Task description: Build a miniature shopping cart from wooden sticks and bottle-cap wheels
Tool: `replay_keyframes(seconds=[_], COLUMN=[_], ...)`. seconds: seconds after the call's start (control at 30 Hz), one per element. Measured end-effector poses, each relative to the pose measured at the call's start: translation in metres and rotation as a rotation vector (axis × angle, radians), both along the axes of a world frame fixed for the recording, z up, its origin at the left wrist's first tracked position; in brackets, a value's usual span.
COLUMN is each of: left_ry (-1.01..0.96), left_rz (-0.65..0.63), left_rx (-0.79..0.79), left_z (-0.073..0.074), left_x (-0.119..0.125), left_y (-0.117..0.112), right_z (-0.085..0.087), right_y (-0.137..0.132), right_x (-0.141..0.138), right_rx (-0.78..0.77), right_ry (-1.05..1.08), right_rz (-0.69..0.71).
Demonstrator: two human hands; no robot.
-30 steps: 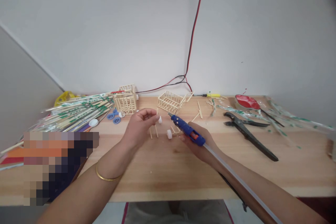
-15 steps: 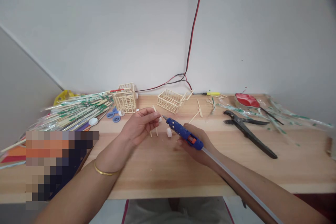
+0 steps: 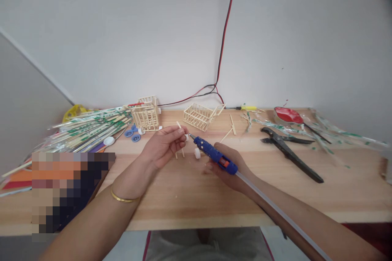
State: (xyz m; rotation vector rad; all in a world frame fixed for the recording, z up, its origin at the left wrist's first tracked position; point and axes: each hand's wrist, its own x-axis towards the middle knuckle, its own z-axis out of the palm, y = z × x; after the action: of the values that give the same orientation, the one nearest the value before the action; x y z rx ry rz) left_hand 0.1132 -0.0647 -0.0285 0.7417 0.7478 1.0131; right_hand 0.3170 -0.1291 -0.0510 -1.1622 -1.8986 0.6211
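My left hand [image 3: 167, 142] is closed in a pinch on a thin wooden stick [image 3: 179, 124], whose upper end pokes out above the fingers. Stick ends [image 3: 183, 153] also show below the hand; how they join is hidden. A small white piece [image 3: 186, 137] sits by the fingertips. My right hand [image 3: 231, 163] wraps round a blue hot glue gun [image 3: 211, 151], its nozzle right at my left fingertips. From the gun's rear runs a long translucent glue stick [image 3: 275, 208]. Between the hands, a white cap [image 3: 197, 153] stands on edge on the table.
Behind stand two stick-built baskets [image 3: 146, 116] [image 3: 199, 117]. Wrapped chopsticks [image 3: 98, 130] and blue caps [image 3: 135, 137] lie left. Black cutters [image 3: 290, 153], a red-topped container [image 3: 288, 116], a yellow-handled screwdriver [image 3: 248, 108] and plastic wrappers [image 3: 330, 126] are right. A cable [image 3: 225, 36] hangs down the wall.
The stick in my left hand has tilted slightly, its upper end moving a little left and up. The glue gun stays almost in place at the fingertips.
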Motion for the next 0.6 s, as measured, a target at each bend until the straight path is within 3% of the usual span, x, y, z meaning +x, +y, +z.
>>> replay_keyframes(seconds=[0.17,0.6], left_ry=[0.062,-0.036], left_rz=[0.036,0.04], left_rx=[0.014,-0.004], left_z=[-0.0015,-0.0022], left_x=[0.0002,0.0003], left_y=[-0.0001,0.0015], right_z=[-0.0001,0.0002], right_y=[0.0003,0.0], right_x=[-0.0001,0.0012], right_rx=[-0.024,-0.01], right_ry=[0.014,0.062], right_rz=[0.0,-0.023])
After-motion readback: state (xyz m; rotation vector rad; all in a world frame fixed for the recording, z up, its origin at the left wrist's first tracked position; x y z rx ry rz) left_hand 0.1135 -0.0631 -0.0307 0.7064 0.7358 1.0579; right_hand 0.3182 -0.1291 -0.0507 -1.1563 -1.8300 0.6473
